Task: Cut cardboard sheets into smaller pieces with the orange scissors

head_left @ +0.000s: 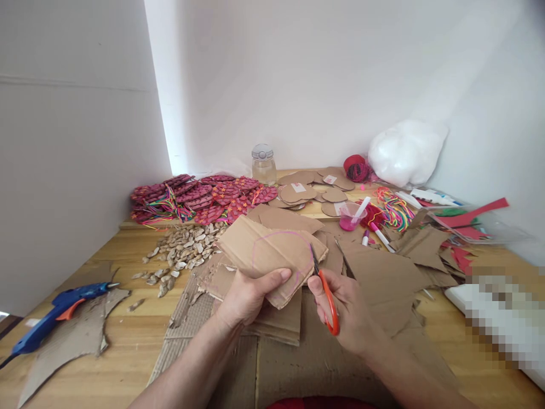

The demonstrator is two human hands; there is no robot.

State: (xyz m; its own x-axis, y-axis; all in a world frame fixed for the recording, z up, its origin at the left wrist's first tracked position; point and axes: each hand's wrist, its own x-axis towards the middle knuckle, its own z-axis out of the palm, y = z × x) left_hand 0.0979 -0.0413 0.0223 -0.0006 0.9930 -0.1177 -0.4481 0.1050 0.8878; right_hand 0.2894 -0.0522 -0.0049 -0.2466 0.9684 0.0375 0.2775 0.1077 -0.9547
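Note:
My left hand [249,292] grips the near edge of a piece of brown cardboard [266,250] with a pink circle drawn on it, holding it above the table. My right hand [347,309] holds orange-handled scissors [326,289], whose blades meet the cardboard's right edge on the pink line. Under both hands lie more cardboard sheets and offcuts [374,272].
A blue glue gun [59,309] lies at the left on a cardboard scrap. Pale seeds [183,250], pink decorated discs [204,196], cardboard circles [306,190], a glass jar [263,163], a pink cup [351,216], markers, coloured threads [394,210] and a white stuffing bag [406,150] fill the wooden table's far side.

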